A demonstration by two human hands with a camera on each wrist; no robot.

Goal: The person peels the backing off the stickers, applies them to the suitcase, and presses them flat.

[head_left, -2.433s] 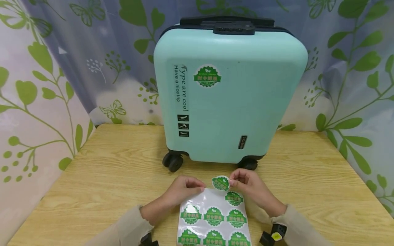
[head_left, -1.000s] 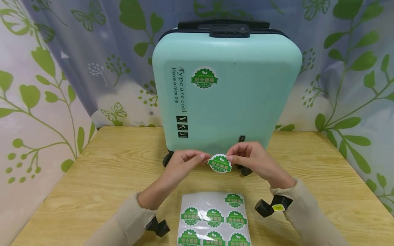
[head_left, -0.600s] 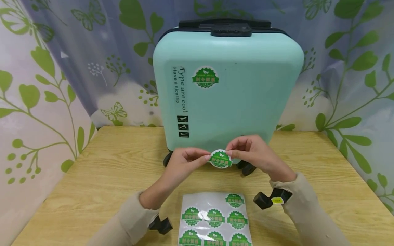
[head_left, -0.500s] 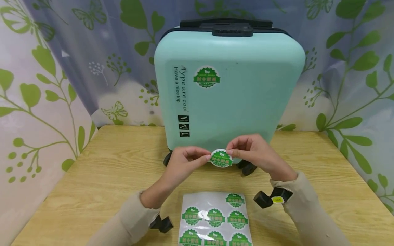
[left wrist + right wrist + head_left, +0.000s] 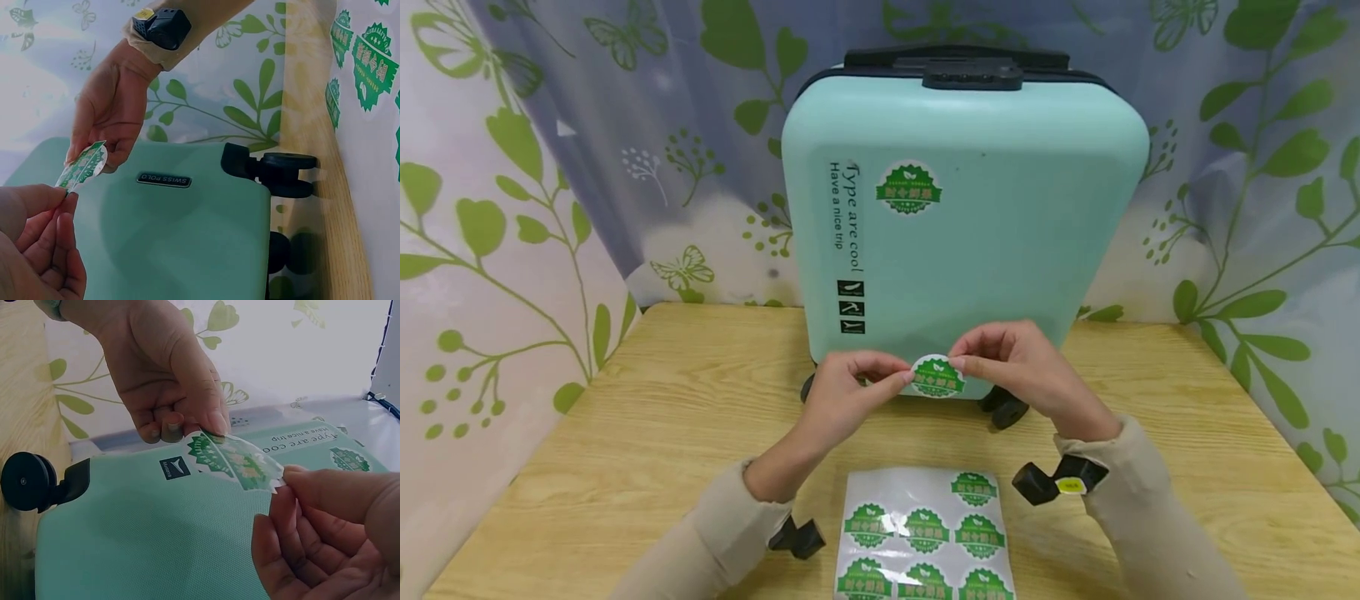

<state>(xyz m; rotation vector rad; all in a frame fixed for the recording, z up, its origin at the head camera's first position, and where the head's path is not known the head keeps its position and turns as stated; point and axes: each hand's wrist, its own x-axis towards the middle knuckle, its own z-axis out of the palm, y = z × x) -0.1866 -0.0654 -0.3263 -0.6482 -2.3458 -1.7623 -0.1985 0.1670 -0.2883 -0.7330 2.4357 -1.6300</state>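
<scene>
Pale wood grain marks the counter (image 5: 647, 433), which runs beneath both hands. Just beyond them the mint case (image 5: 1000, 233) stands upright; too firm a push could tip it back. Nearer the person than either hand, the sheet (image 5: 898, 487) lies on the counter; a wrist brushing it might drag it askew. The left hand (image 5: 846, 396) and right hand (image 5: 1026, 375) are both nearly closed, thumb against forefinger, each with a narrow pinch. Close behind the right hand, the wheels (image 5: 1009, 411) look free to turn, so a shove might roll the case away. Well above the left hand, on the case front, sits the upper sticker (image 5: 909, 188), seemingly flat.

The held sticker (image 5: 937, 379) spans the gap between the hands, clear of the sheet, the left hand on one edge and the right hand on the opposite upper edge. Whether it touches the case cannot be told. It looks bent in the right wrist view: if the hands draw together, it may fold and cling to itself; an uneven pull could crease it, and a tacky back might catch on a thumb.
</scene>
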